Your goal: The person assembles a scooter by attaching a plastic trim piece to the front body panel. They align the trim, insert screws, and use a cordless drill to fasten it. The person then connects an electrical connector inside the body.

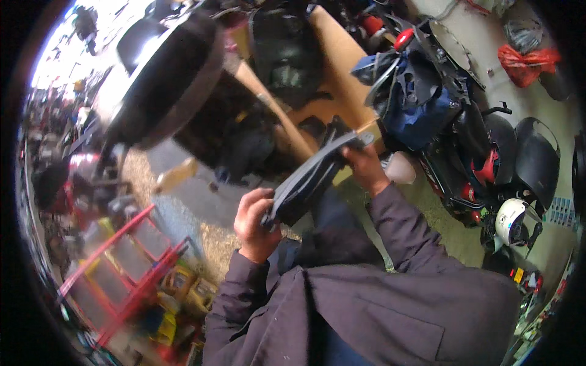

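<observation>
A long, curved black-and-grey plastic panel (308, 177) is held up in front of my body, slanting from lower left to upper right. Its exact kind does not show. My left hand (255, 226) is closed round the lower left end, fingers over the edge. At the upper right end, my right hand (367, 166) grips the panel too. Just beyond it stands an open cardboard box (348, 52) with black plastic parts (284, 49) inside.
A large black curved part (177, 79) looms at upper left, blurred. To the right stands a scooter (452, 174) with a blue covering (421, 116) and a white helmet (511, 221) near it. A red metal frame (131, 271) is at lower left, a red plastic bag (528, 63) at upper right.
</observation>
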Available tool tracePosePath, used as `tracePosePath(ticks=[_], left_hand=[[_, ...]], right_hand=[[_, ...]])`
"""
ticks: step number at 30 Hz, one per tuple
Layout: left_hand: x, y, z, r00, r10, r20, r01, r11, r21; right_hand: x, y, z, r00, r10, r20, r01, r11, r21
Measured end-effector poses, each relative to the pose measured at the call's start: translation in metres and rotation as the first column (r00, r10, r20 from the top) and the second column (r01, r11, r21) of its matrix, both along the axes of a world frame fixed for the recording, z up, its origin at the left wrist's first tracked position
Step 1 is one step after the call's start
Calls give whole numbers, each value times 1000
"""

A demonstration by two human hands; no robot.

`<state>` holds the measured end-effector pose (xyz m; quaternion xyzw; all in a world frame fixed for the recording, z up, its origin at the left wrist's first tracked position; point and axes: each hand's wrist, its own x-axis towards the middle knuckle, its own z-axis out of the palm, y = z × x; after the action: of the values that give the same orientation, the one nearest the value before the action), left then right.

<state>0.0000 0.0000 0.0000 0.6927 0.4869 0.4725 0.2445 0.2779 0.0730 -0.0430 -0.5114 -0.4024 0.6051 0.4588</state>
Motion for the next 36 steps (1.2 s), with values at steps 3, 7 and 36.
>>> tracePosePath(ticks=[3,7,36], left_hand=[[-58,-79,25,996,69,-65,-60,991,120],[-127,-168,49,984,141,-112,-123,980,158],[-545,-213,36,636,607,476,-250,746,-617]], right_hand=[[-69,-41,21,890,159,428,-262,946,192],[-178,-79,40,732,-33,680,-570,518,638],[-734,-49,27,606,580,-545,-795,458,-397]])
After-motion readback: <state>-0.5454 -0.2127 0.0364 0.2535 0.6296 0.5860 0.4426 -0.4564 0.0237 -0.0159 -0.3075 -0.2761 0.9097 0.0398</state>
